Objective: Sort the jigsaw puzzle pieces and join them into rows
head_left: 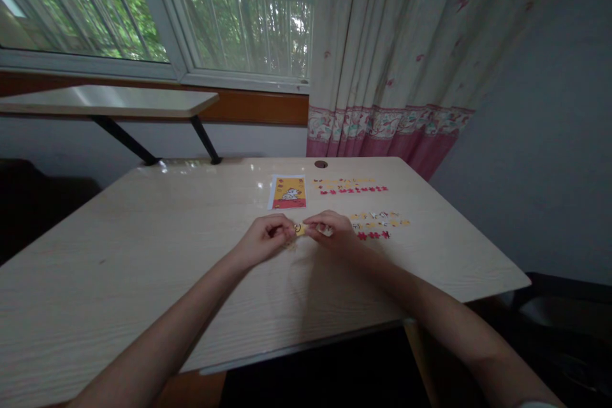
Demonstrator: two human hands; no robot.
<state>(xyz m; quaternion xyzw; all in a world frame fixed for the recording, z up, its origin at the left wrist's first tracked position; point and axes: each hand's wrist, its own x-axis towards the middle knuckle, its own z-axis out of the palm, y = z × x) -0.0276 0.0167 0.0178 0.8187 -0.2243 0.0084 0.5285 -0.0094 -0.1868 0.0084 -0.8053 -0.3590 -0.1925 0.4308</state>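
"Pinched from both sides?"

"Yes. Watching remotely, I see the bare left hand point(266, 237) and bare right hand point(337, 229) both gripping one small yellow jigsaw piece with dark curved lines point(299, 229), over the pale wood-grain tabletop point(157, 255). I can't tell whether piece and tabletop touch."

"What's around it?"

"Just beyond, I see a rectangular white-edged paper picture in yellow and red point(289, 193). Off to the right lie rows of small yellow and red jigsaw pieces point(374, 236), the nearer rows partly behind the right hand."
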